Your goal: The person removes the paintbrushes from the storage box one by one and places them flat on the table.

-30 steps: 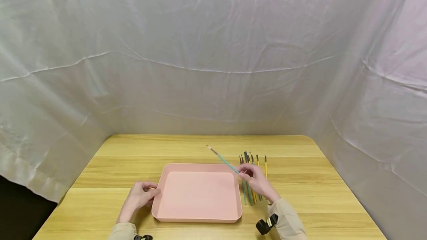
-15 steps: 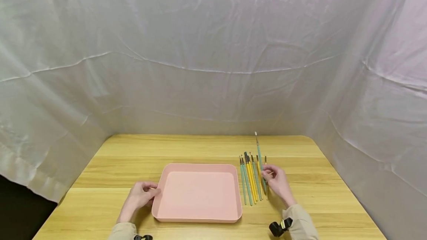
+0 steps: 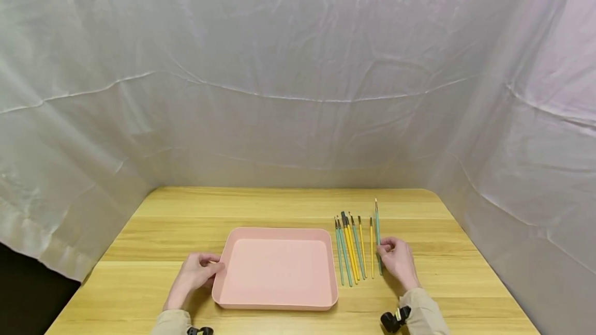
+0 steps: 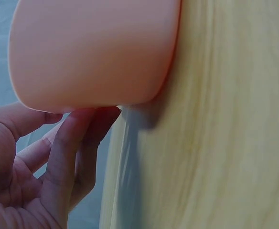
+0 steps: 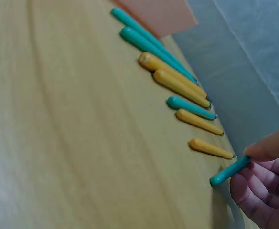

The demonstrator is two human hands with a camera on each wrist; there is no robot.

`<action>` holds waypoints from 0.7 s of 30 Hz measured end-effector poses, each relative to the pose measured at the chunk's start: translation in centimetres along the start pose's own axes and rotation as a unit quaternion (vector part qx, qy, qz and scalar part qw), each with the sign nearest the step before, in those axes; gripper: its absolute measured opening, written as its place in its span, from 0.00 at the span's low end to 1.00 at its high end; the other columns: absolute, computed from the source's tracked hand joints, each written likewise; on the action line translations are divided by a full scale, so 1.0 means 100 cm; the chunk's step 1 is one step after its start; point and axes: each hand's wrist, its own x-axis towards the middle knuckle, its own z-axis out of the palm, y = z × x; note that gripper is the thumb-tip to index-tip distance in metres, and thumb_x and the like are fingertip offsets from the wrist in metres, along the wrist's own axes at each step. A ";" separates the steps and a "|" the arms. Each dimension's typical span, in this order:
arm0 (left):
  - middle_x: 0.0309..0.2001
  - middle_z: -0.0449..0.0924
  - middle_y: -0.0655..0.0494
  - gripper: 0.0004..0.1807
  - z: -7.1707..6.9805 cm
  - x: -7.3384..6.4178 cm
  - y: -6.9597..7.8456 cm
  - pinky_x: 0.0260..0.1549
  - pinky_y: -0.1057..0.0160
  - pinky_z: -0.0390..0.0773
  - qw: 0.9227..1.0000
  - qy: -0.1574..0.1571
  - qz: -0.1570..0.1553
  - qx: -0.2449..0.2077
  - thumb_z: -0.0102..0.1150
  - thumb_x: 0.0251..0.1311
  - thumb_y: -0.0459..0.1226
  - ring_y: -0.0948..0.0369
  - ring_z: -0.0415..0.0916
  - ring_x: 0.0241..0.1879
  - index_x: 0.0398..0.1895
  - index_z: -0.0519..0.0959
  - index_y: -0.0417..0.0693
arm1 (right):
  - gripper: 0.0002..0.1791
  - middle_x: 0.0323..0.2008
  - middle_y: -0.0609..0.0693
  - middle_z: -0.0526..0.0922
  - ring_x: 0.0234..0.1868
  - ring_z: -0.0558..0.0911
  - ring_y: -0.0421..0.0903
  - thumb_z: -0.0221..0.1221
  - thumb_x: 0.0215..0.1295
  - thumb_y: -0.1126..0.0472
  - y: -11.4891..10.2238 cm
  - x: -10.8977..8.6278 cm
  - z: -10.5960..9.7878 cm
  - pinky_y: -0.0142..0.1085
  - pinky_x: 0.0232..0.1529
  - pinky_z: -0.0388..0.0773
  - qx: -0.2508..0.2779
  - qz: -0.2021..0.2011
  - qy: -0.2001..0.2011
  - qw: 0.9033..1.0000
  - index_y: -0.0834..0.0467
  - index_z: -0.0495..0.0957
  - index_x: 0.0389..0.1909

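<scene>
A teal-handled paintbrush is pinched between the thumb and fingers of my right hand, bristles pointing away from me. In the right wrist view the rounded end of that paintbrush sticks out low over the wood. To its left lies a row of several paintbrushes with teal and yellow handles. My left hand grips the left wall of a shallow pink tray, thumb at the rim. From the left wrist, fingers press on the outside of the tray.
Beneath everything is a wooden table with pale grain. A grey-white cloth hangs behind it and at both sides. Black wrist cameras sit at both cuffs, the right camera low over the table.
From above the tray's right edge, the right hand has carried the teal paintbrush rightward and down, past the row to its right end. The left hand and tray stay in place.
</scene>
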 end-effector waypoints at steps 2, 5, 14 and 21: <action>0.24 0.84 0.52 0.13 0.000 0.000 0.000 0.24 0.62 0.86 1.000 -0.001 0.002 0.000 0.64 0.57 0.28 0.63 0.80 0.24 0.42 0.82 0.24 | 0.13 0.31 0.57 0.85 0.29 0.78 0.42 0.61 0.61 0.65 0.002 0.001 0.001 0.30 0.30 0.74 -0.020 -0.009 0.004 1.000 0.71 0.82 0.42; 0.24 0.83 0.52 0.13 0.000 -0.001 0.000 0.23 0.63 0.85 1.000 0.000 0.004 0.001 0.64 0.56 0.28 0.63 0.79 0.23 0.42 0.82 0.24 | 0.13 0.29 0.56 0.86 0.29 0.79 0.42 0.62 0.60 0.65 0.005 0.001 0.001 0.32 0.31 0.75 -0.050 -0.019 0.008 0.999 0.71 0.83 0.41; 0.24 0.84 0.52 0.14 0.000 -0.001 0.001 0.23 0.63 0.84 1.000 0.003 0.001 0.005 0.65 0.56 0.29 0.63 0.79 0.24 0.42 0.82 0.25 | 0.09 0.27 0.53 0.84 0.30 0.79 0.45 0.61 0.58 0.67 0.002 0.001 -0.001 0.36 0.32 0.76 -0.088 -0.020 -0.012 0.996 0.69 0.84 0.36; 0.25 0.84 0.51 0.15 -0.001 -0.001 0.003 0.24 0.62 0.85 1.000 0.006 -0.005 0.015 0.66 0.57 0.30 0.62 0.81 0.24 0.43 0.82 0.25 | 0.13 0.29 0.55 0.84 0.30 0.80 0.45 0.62 0.61 0.64 0.000 -0.001 -0.006 0.38 0.32 0.77 -0.080 -0.026 -0.015 0.996 0.70 0.82 0.41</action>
